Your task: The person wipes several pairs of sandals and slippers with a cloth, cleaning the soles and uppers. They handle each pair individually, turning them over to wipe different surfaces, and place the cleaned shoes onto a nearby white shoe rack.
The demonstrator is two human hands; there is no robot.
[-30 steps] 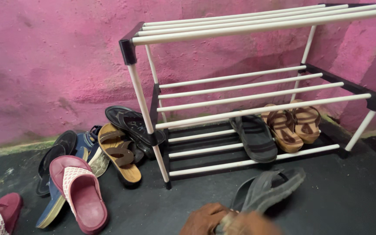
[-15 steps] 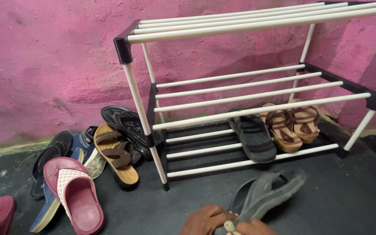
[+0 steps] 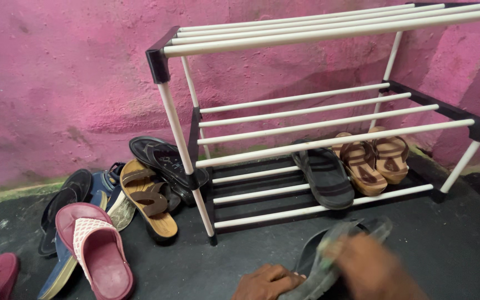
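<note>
The left hand (image 3: 268,280) is curling its fingers (image 3: 284,279) around the near end of a grey flip-flop (image 3: 337,244), which is lying tilted on edge on the dark floor (image 3: 451,250) just in front of the shoe rack (image 3: 329,33), at the near right of the scene. The right hand (image 3: 370,264) is passing over the sandal's middle, too blurred for me to tell how far its fingers are opening or whether they are gripping anything. The flip-flop is probably going to handle as light and bendy (worn rubber, by the look of it), not fragile and not slippery, with a sole that is likely flexing under any squeeze; the heel end or the thong straps look like the surest places to be taking hold. The floor is looking rough and matte, so things are unlikely to be sliding on it. On the rack's lowest tier a black slide sandal (image 3: 326,175) is sitting beside a pair of brown strapped sandals (image 3: 373,158), while the upper tiers are carrying nothing. To the left of the rack a heap of footwear is lying against the pink wall (image 3: 62,83), including a maroon slipper (image 3: 95,247) and a tan sandal (image 3: 148,200).
</note>
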